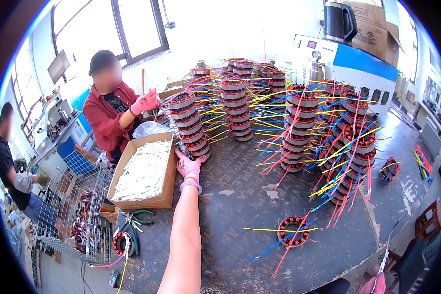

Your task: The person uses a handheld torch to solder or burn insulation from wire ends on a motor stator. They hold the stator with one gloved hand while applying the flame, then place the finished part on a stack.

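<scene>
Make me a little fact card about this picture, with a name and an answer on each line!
Left hand: pink-gloved, touching the bottom of a ring stack
Right hand: at the lower right, holding a slim metal tool
Box: cardboard, open, full of small pale pieces
Wire colours: red, yellow, blue
Table: dark, scuffed
Co-worker: red shirt, pink gloves

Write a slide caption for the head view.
Gloved left hand at the base of a wired stator stack, right hand holding a slender metal tool.
</scene>
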`<state>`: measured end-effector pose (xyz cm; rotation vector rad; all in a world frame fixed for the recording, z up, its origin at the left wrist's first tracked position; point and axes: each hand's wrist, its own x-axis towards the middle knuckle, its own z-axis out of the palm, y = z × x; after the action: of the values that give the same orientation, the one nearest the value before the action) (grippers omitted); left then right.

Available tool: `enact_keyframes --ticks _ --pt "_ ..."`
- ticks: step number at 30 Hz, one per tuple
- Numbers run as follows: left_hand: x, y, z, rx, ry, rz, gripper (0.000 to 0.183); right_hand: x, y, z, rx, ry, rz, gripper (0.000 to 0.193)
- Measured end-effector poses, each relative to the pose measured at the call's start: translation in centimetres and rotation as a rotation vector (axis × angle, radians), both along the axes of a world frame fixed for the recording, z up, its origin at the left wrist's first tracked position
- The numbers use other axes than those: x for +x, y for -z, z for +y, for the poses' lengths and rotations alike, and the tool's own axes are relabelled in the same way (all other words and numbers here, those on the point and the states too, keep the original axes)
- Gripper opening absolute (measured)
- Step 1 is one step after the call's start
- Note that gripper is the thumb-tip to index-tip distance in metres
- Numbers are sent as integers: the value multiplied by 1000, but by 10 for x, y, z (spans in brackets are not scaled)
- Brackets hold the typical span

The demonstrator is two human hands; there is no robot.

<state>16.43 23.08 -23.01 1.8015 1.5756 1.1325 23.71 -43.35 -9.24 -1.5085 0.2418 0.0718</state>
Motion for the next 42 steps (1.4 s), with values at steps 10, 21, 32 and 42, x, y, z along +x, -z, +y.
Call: enact_keyframes --ticks 10,21,32,42 --pt "-11 -18 -13 92 -131 137 125 -8 10 -22 42 -152 -1 37" --pt "-4 -80 -322 320 1026 206 85 -40 31 -67 221 -199 -10 41" --pt "-2 -98 -371 184 1044 517 116 -110 18 -107 425 -479 19 40" --pt "-190 -121 -386 218 1069 607 109 -183 34 -82 393 -836 180 38"
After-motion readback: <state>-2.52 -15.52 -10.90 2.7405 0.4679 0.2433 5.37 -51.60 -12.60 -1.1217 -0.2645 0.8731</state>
